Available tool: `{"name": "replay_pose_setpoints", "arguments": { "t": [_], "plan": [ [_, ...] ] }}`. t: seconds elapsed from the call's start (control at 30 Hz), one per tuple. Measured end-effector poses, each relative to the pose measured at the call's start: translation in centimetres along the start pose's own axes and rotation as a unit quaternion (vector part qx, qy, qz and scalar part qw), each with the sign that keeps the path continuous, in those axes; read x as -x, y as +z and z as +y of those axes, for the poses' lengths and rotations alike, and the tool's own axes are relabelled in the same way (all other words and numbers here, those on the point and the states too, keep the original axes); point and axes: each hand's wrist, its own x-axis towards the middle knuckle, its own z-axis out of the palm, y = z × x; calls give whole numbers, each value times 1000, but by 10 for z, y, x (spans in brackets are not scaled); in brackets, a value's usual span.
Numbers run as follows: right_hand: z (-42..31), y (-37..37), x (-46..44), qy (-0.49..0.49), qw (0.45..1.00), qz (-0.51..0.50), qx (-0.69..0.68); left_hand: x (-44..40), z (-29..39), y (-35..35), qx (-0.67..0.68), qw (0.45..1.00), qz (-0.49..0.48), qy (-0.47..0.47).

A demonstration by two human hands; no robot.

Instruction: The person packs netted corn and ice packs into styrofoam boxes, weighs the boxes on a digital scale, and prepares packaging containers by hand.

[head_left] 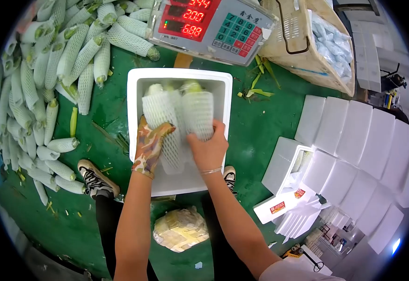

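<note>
White foam box (133,107), net-sleeved vegetables (199,112) inside, left hand (149,144) and right hand (208,151) fingers clamped on them.

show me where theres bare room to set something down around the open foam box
Most room: green floor between the open foam box and the stacked white boxes. The box's near end also looks bare. Crowded: the box's middle, where the left hand and right hand hold netted vegetables, and farther left, where the netted pile sprawls.

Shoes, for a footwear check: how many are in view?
2. The left shoe stands to the left of the white foam box; the right shoe, partly hidden, is close to its right side.
</note>
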Motion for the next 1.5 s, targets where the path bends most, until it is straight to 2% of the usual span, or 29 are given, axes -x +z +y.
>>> {"name": "replay_pose_setpoints", "arguments": {
  "t": [0.03, 0.2, 0.27, 0.33, 0.4, 0.47, 0.57, 0.6, 0.67, 0.7, 0.73, 0.77, 0.83, 0.87, 0.93, 1.0, 1.03, 1.07, 1.1, 1.17, 1.2, 1.23, 1.27, 1.3, 1.33, 1.37, 1.4, 1.43, 1.5],
  "plan": [
    [-10, -8, 6, 46, 999, -20, -6, 7, 11, -1, -7, 1000, -2, -9],
    [37, 21, 7, -178, 969, 43, 169, -10, 10, 6, -100, 994, 32, 13],
    [28, 19, 20, -214, 945, 52, 242, -10, 6, 18, -114, 992, 41, 35],
    [12, 17, 23, -289, 925, 54, 240, -6, 5, 28, -116, 991, 43, 46],
    [13, 32, 9, -330, 932, 49, 141, -8, 2, 36, -109, 992, 41, 51],
    [15, 51, 0, -286, 925, 61, 243, -11, -1, 40, -100, 993, 32, 58],
    [42, 74, -19, -313, 870, 132, 358, -21, -2, 39, -87, 993, 19, 77],
    [43, 75, -17, -311, 885, 129, 321, -21, 2, 36, -77, 993, 14, 90],
    [49, 70, -18, -347, 870, 132, 325, -7, 10, 28, -44, 990, 21, 132],
    [50, 64, -22, -227, 973, -1, -33, 12, 13, 24, 0, 982, 32, 185],
    [34, 65, -7, -151, 966, -72, -197, 35, 16, 11, 72, 964, 42, 252],
    [17, 67, 9, -59, 926, -114, -355, 60, 16, -8, 154, 935, 41, 317],
    [-45, 66, 92, -164, 977, -61, -122, 106, -8, -71, 274, 892, 51, 357],
    [-56, 71, 120, -279, 956, -38, 78, 115, -39, -116, 221, 915, 107, 320],
    [-82, 101, 187, -107, 974, -192, -63, 130, -123, -220, 75, 934, 312, 158],
    [-68, 118, 225, -137, 930, -334, 70, 133, -220, -324, -83, 875, 477, 7],
    [-70, 131, 243, -115, 915, -376, 86, 135, -265, -370, -144, 853, 499, -44],
    [-67, 143, 261, -89, 903, -405, 111, 132, -309, -405, -170, 854, 484, -84],
    [-58, 147, 278, -59, 893, -438, 85, 127, -354, -433, -137, 886, 427, -115],
    [-51, 150, 309, 60, 897, -437, 40, 119, -418, -448, 63, 947, 275, -155],
    [-30, 147, 319, 20, 887, -460, 44, 124, -442, -450, 166, 944, 227, -170],
    [-34, 144, 320, 111, 858, -499, 46, 136, -468, -453, 245, 934, 193, -171],
    [-40, 131, 320, 146, 835, -526, 65, 149, -443, -443, 319, 899, 212, -214],
    [-23, 125, 325, 62, 848, -520, 77, 166, -414, -431, 337, 846, 332, -246],
    [-31, 121, 319, 12, 837, -542, 81, 217, -461, -445, 307, 928, 168, 130],
    [-36, 117, 315, -110, 833, -530, 112, 249, -443, -448, 44, 970, 162, 177],
    [-38, 110, 309, -234, 815, -511, 139, 280, -421, -439, -33, 971, 193, -141],
    [-57, 100, 294, -247, 799, -533, 131, 286, -372, -420, -69, 952, 192, -229],
    [-111, 89, 270, -278, 766, -565, 127, 272, -291, -373, -93, 973, 111, -180]
  ]
}}
